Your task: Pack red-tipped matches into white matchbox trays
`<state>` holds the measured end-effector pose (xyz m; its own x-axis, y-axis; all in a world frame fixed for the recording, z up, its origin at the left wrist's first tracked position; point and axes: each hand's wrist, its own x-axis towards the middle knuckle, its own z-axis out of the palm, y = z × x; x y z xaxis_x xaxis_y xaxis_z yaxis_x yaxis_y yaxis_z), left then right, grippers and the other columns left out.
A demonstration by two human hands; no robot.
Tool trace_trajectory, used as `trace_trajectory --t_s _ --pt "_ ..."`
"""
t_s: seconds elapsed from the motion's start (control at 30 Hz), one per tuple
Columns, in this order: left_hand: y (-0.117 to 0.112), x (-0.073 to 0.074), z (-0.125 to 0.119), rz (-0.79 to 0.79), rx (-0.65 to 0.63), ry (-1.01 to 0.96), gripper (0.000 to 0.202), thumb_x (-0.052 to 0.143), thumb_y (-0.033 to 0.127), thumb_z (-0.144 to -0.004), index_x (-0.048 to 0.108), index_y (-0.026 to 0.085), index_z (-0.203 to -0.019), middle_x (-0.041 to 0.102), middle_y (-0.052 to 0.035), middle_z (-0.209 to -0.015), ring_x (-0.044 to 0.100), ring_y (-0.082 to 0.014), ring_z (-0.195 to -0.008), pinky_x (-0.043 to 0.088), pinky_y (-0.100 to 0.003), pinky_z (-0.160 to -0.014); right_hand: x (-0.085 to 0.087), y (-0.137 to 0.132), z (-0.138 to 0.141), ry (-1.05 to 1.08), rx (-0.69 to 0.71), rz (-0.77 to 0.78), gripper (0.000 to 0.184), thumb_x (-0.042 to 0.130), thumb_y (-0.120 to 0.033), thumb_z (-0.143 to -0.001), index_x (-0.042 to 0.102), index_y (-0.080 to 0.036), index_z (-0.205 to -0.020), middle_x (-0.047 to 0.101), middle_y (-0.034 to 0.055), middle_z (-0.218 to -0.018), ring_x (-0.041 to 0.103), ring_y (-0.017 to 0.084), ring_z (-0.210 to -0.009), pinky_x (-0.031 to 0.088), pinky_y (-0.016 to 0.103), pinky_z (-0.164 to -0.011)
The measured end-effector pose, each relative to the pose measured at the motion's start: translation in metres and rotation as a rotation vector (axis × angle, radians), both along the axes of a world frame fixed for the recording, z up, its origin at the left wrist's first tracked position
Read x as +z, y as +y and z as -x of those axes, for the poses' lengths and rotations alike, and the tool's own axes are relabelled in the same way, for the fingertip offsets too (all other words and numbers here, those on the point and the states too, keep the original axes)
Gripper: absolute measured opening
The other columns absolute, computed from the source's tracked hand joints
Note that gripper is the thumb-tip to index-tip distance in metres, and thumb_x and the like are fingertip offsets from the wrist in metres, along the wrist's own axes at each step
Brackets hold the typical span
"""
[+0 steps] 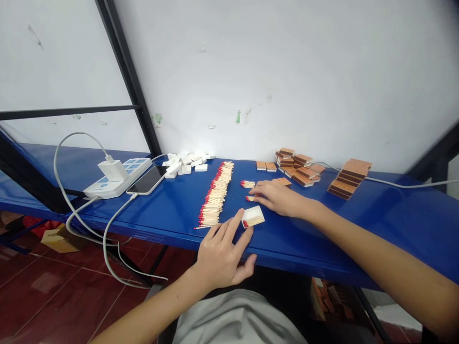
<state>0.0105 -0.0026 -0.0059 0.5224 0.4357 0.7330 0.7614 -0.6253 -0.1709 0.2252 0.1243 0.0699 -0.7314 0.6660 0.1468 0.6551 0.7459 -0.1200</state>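
A small white matchbox tray [253, 216] lies on the blue shelf with several red-tipped matches in it. My left hand [222, 253] is open, its fingers spread and two fingertips at the tray's left and near edges; the thumb is free. Just beyond the tray, the fingertips of my right hand [276, 197] are closed on a small bunch of matches [250, 198], partly hidden by the fingers. Another little bunch of matches [247, 184] lies behind it. To the left stretches a long row of loose matches [217, 193], heads pointing left.
White trays [186, 162] are heaped at the back left. Brown matchbox sleeves [299, 167] are piled at the back, with a slanted stack of matchboxes [349, 178] farther right. A phone [147, 180] and a power strip [118, 179] with cables occupy the left.
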Motion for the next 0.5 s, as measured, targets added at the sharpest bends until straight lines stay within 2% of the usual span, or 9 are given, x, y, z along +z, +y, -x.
trace_trajectory --t_s 0.1,0.27,0.5 --pt "0.0001 0.0001 0.0002 -0.002 0.001 0.0 0.049 0.054 0.041 -0.087 0.065 0.015 -0.127 0.052 -0.0228 -0.145 0.065 -0.032 -0.106 0.051 -0.042 -0.084 -0.0015 0.0011 -0.0001 -0.045 0.006 -0.026 0.032 0.044 -0.031 -0.104 0.07 -0.017 -0.116 0.066 0.0123 -0.103 0.061 0.024 -0.095 0.041 0.034 -0.082" --pt "-0.0003 0.0008 0.0002 0.004 0.004 0.006 0.05 0.054 0.041 -0.087 0.065 0.015 -0.128 0.052 -0.023 -0.146 0.064 -0.0325 -0.108 0.051 -0.042 -0.084 0.0005 -0.0017 0.0026 -0.079 -0.005 -0.051 0.033 0.044 -0.029 -0.104 0.074 -0.017 -0.102 0.066 0.0109 -0.099 0.061 0.023 -0.092 0.039 0.035 -0.083" --pt "0.0004 -0.0005 0.0006 -0.003 0.0 0.004 0.05 0.054 0.041 -0.087 0.065 0.014 -0.127 0.052 -0.0233 -0.145 0.064 -0.0325 -0.107 0.051 -0.042 -0.084 0.0032 -0.0054 0.0056 -0.081 -0.024 -0.053 0.028 0.047 -0.025 -0.102 0.073 -0.015 -0.105 0.068 0.0122 -0.102 0.064 0.023 -0.092 0.043 0.031 -0.077"
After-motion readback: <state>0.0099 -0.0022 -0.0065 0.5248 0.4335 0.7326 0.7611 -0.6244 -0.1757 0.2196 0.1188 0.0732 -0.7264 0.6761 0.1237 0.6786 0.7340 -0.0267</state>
